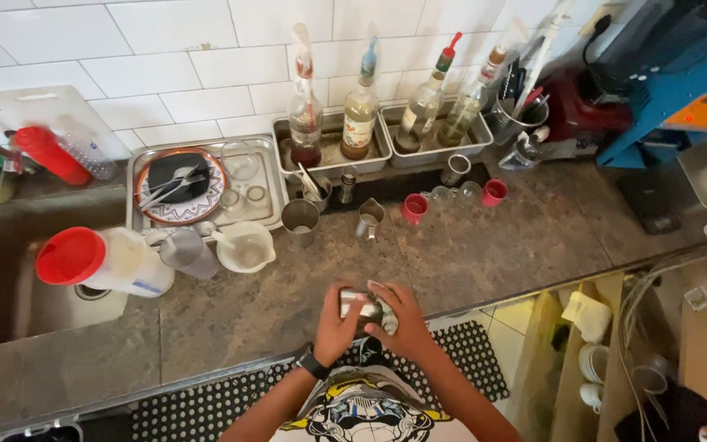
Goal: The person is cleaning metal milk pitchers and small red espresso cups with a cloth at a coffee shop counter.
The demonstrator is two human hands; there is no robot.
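Two bare hands close around a small shiny metal cup (362,305) at the front edge of a dark speckled stone counter (484,245), seen from the head camera. Left hand (335,327), with a black wristwatch (312,361), grips one side; right hand (398,319) wraps the other. Held past the edge, the cup could slip onto the black perforated floor mat (206,405).

We are seeing bare counter (484,254) lying open ahead, while steel cups (300,219), red cups (413,208) and bottle trays (333,151) are crowding the wall.
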